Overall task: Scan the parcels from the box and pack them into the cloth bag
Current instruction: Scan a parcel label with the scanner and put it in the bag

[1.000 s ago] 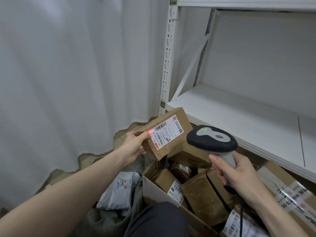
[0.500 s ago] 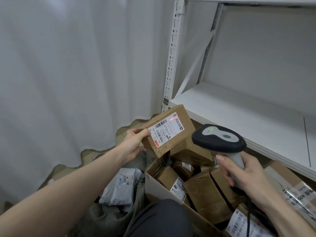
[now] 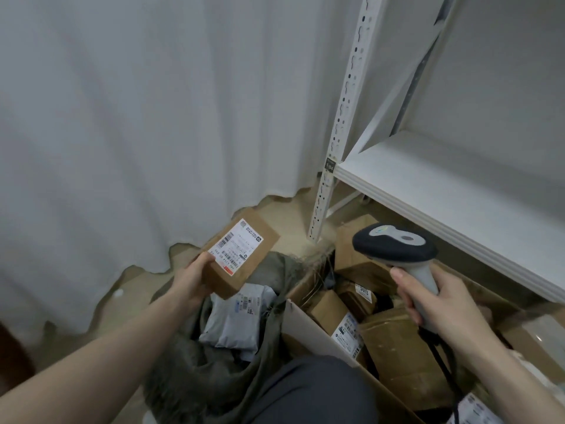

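Note:
My left hand (image 3: 192, 278) grips a small brown cardboard parcel (image 3: 241, 255) with a white label, held tilted above the open grey cloth bag (image 3: 214, 371). A grey plastic mailer (image 3: 235, 322) lies inside the bag. My right hand (image 3: 440, 304) holds a grey and black barcode scanner (image 3: 394, 247) by its handle over the open cardboard box (image 3: 308, 325), which holds several brown labelled parcels (image 3: 397, 341). The scanner's cable runs down past my wrist.
A white metal shelf (image 3: 443, 191) juts out above the right side of the box, with its perforated post (image 3: 333, 148) just behind. A white curtain (image 3: 137, 117) hangs on the left. My knee in dark cloth (image 3: 308, 393) is at the bottom centre.
My left hand has carried the parcel left and down, away from the scanner, to above the cloth bag. The red scan light on its label is gone. The view has shifted left.

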